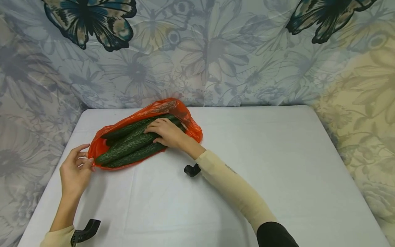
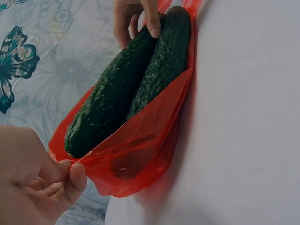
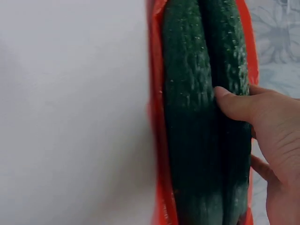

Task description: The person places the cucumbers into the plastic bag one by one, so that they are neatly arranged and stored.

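Observation:
Several dark green cucumbers (image 1: 131, 146) lie side by side inside an opened red plastic bag (image 1: 195, 129) at the left back of the table. My left hand (image 1: 75, 171) pinches the bag's left edge between thumb and fingertips; the left wrist view shows this pinch near one cucumber's end. Over the cucumbers' right part, my right hand (image 1: 170, 134) grips one cucumber (image 3: 229, 51). Its thumb sits in the groove beside the neighbouring cucumber (image 3: 187, 103), and the other fingers go over the far side, partly hidden. The lower cucumbers are partly covered.
A white-covered table (image 1: 277, 164) extends to the right and front of the bag. Behind it hangs a flowered cloth (image 1: 216, 61) with butterflies. A black wrist mount (image 1: 192, 170) sticks out under the right forearm, another mount (image 1: 87, 231) by the left wrist.

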The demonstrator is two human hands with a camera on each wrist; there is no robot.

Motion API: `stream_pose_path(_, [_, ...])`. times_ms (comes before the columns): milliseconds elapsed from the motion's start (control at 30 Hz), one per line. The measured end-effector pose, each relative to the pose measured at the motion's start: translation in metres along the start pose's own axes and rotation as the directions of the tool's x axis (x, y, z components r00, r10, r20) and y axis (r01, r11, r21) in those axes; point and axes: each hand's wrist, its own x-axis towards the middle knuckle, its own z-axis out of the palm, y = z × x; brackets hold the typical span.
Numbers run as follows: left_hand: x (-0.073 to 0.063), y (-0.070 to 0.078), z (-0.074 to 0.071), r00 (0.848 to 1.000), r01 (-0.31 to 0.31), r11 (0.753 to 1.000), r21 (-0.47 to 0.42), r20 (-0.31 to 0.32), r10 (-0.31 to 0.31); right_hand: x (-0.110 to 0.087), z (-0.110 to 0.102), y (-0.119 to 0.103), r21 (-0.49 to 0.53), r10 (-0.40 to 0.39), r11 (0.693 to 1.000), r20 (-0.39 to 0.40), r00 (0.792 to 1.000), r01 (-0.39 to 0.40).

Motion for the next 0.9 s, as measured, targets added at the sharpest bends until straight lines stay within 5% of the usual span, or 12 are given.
stream_pose_path(500, [-0.011, -0.013, 0.007, 0.995, 0.096, 0.995, 0.016, 0.034, -0.096, -0.047, 0.005, 0.016, 0.055, 0.102, 0.994, -0.202, 0.974, -0.093])
stream_pose_path(700, [-0.023, -0.019, 0.010, 0.993, 0.114, 0.992, 0.060, 0.011, -0.115, -0.071, 0.006, 0.029, 0.046, 0.184, 0.983, -0.315, 0.931, -0.179])
stream_pose_path(900, [-0.028, -0.017, 0.012, 0.985, 0.169, 0.984, 0.054, 0.015, -0.170, -0.091, 0.008, 0.040, 0.128, 0.292, 0.956, -0.342, 0.893, -0.264])
